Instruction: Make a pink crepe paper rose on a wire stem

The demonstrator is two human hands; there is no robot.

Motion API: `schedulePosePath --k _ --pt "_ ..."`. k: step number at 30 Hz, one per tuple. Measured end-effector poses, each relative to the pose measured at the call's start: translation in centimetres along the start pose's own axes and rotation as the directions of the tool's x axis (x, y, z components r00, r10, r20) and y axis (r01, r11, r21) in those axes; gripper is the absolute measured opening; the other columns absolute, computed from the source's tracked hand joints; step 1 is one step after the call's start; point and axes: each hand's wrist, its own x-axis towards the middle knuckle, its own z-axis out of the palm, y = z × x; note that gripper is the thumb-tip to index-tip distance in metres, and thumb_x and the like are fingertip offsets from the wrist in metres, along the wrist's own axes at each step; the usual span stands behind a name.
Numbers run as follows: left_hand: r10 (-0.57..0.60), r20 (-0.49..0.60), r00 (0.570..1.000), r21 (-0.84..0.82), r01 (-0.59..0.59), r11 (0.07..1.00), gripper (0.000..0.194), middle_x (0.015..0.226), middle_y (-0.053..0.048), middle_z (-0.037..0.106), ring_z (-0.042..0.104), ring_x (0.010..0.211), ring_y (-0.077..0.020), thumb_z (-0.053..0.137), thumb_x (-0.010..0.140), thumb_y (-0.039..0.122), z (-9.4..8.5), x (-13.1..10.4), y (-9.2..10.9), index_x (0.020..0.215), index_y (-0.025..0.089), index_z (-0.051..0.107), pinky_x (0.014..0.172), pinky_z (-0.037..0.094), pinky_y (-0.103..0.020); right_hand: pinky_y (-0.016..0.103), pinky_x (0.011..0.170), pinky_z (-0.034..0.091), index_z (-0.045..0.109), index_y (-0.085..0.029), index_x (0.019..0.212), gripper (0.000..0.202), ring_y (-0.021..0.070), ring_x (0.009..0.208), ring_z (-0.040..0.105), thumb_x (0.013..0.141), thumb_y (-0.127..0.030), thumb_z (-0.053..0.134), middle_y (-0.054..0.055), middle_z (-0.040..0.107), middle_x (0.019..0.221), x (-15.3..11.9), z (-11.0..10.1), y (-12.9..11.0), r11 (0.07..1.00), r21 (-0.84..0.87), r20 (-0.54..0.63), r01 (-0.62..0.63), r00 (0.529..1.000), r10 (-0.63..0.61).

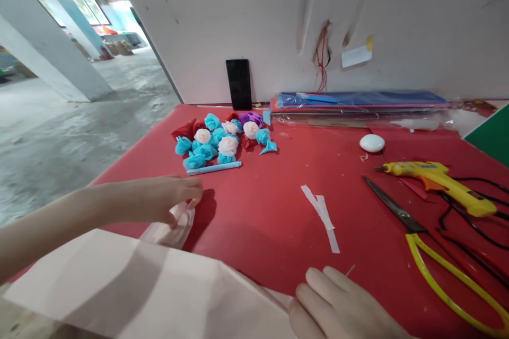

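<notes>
My left hand [175, 200] reaches in from the left, its thumb and fingers closed around a small stack of pale pink paper pieces [181, 230] with rounded edges. Across the front of the table lies a large pale pink paper sheet [175, 291], creased and partly over the near edge. Its right end runs under the curled fingers of my right hand [334, 304], which grips it; the thumb is hidden. Two narrow pale paper strips [323, 214] lie crossed on the table between my hands.
Blue, white, red and purple paper flowers [218, 140] are heaped behind a light blue pen [214, 168]. At right lie yellow-handled scissors [415, 228], a yellow glue gun [437, 180] with its cord and a white egg-shaped object [372, 143]. A phone [239, 85] leans on the back panel.
</notes>
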Motion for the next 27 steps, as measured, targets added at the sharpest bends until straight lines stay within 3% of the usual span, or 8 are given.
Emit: schedulePosePath --k 2,4,8,12,14,17,22,27 --pt "0.006 0.062 0.998 -0.011 -0.005 1.0 0.035 0.084 0.004 0.066 0.057 0.079 -0.0157 0.066 0.054 0.011 -0.2 0.2 -0.4 0.085 0.028 0.065 0.058 0.035 -0.017 0.03 0.046 0.024 0.05 -0.017 0.054 0.031 0.0128 0.042 0.037 0.066 0.007 0.035 -0.001 0.043 0.047 0.1 -0.4 0.1 0.999 0.016 0.081 0.034 0.996 -0.036" --pt "0.015 0.081 0.997 -0.009 -0.015 1.0 0.035 0.086 0.003 0.067 0.055 0.085 -0.0175 0.064 0.055 0.009 -0.4 0.4 -0.6 0.085 0.028 0.065 0.063 0.035 -0.019 0.03 0.046 0.023 0.05 -0.017 0.056 0.03 0.0131 0.043 0.038 0.066 0.007 0.037 -0.002 0.042 0.047 0.2 -0.4 0.1 0.998 0.015 0.16 0.067 0.985 -0.068" --pt "0.09 0.14 0.986 -0.02 -0.088 0.996 0.014 0.073 0.003 0.065 0.053 0.088 -0.0179 0.065 0.057 0.01 -0.4 0.6 -0.5 0.057 0.024 0.061 0.071 0.035 -0.02 0.031 0.045 0.019 0.04 -0.017 0.045 0.033 0.0133 0.04 0.031 0.065 0.007 0.033 -0.001 0.035 0.041 -0.1 0.7 -0.2 0.997 0.009 -0.095 -0.074 0.993 0.075" --pt "0.051 0.147 0.988 -0.03 -0.047 0.998 0.009 0.078 0.002 0.066 0.056 0.078 -0.0167 0.064 0.064 0.015 -1.5 1.0 1.5 0.064 0.024 0.064 0.064 0.038 -0.021 0.03 0.047 0.023 0.045 -0.017 0.05 0.03 0.0129 0.041 0.034 0.064 0.008 0.035 -0.001 0.038 0.043 0.0 0.9 -0.1 1.0 -0.001 -0.039 -0.018 0.999 0.018" --pt "0.035 0.147 0.988 -0.035 -0.03 0.999 0.001 0.078 0.002 0.065 0.057 0.074 -0.0166 0.064 0.069 0.02 -2.7 2.0 3.3 0.068 0.021 0.065 0.06 0.04 -0.023 0.029 0.046 0.023 0.045 -0.016 0.052 0.028 0.0128 0.042 0.036 0.065 0.007 0.037 -0.001 0.041 0.044 0.3 0.5 0.3 1.0 0.008 0.06 0.015 0.998 -0.015" --pt "0.049 0.088 0.995 -0.047 -0.045 0.998 0.014 0.085 -0.001 0.063 0.059 0.077 -0.0176 0.061 0.079 0.027 -4.7 5.0 6.3 0.083 0.014 0.062 0.068 0.047 -0.031 0.028 0.044 0.022 0.042 -0.017 0.05 0.027 0.0132 0.041 0.035 0.066 0.005 0.041 -0.001 0.041 0.043 0.7 0.0 1.0 0.999 0.034 0.126 0.029 0.991 -0.033" --pt "0.109 0.011 0.994 -0.118 -0.107 0.987 0.029 0.108 -0.006 0.06 0.06 0.093 -0.0224 0.055 0.086 0.032 -6.6 13.2 10.1 0.108 0.014 0.057 0.078 0.051 -0.041 0.027 0.045 0.028 0.046 -0.017 0.056 0.02 0.0152 0.048 0.041 0.07 -0.002 0.048 0.0 0.047 0.048 0.5 0.4 2.5 1.0 0.028 0.231 0.009 0.973 -0.015" --pt "0.191 -0.149 0.97 -0.287 -0.227 0.931 0.031 0.113 -0.007 0.058 0.059 0.096 -0.0234 0.055 0.086 0.031 -5.9 20.7 12.6 0.112 0.014 0.055 0.079 0.051 -0.042 0.03 0.06 0.041 0.054 -0.016 0.073 0.016 0.0191 0.068 0.053 0.078 -0.002 0.047 0.004 0.058 0.071 1.1 -0.2 5.0 0.957 0.047 0.476 -0.286 0.849 0.231"
